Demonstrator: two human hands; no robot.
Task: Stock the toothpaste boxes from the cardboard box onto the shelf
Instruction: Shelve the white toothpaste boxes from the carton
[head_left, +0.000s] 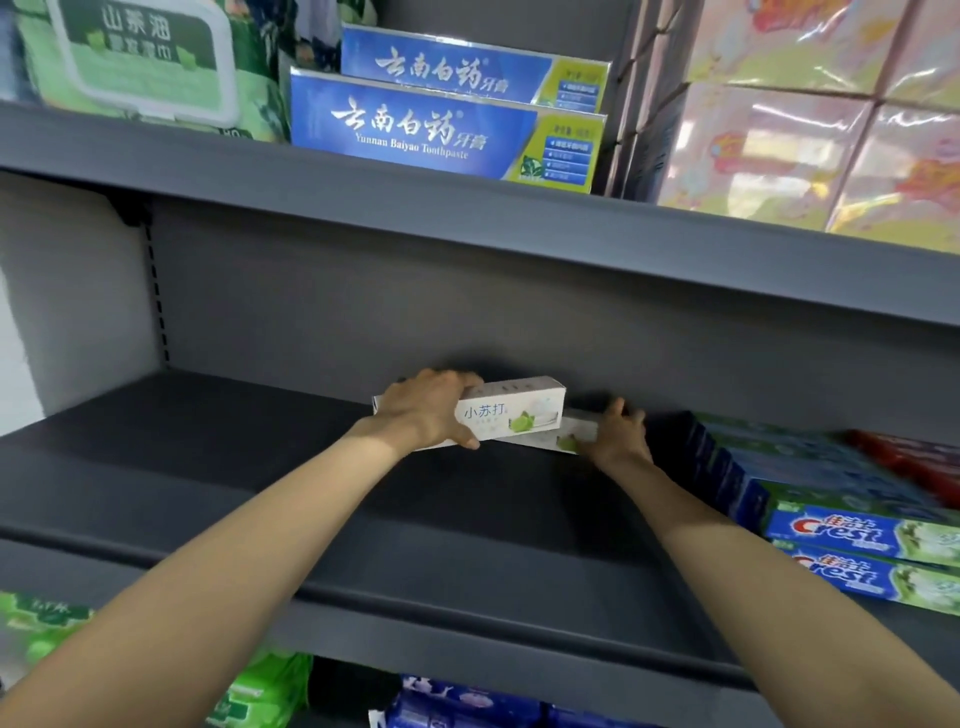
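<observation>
Both arms reach in over the dark grey middle shelf (260, 467), toward its far edge by the back panel. The left hand (428, 410) grips a white toothpaste box (511, 410) with green lime artwork, thumb under the near lower edge and the other fingers curled over the top of its left part; the box lies lengthwise, left to right, tilted a little. Just beneath and to the right of it a second white toothpaste box (569, 436) of the same design lies on the shelf, mostly hidden by the first. The right hand (618, 434) is at the right end of this lower box, fingers (615, 408) bent around that end and touching it; I cannot tell for sure whether it clasps the box or merely presses against it. To the right on the same shelf sit stacked Crest toothpaste boxes (857, 535) in blue and green, with red boxes (919, 457) farther back behind them. On the shelf above stand two blue Yunnan Baiyao toothpaste boxes (436, 130), a green wet-wipes pack (140, 62) to their left, and pink plastic-wrapped packs (810, 130) to their right. Below the near edge, green packets (260, 691) and blue packets (457, 701) show on the lower shelf.
</observation>
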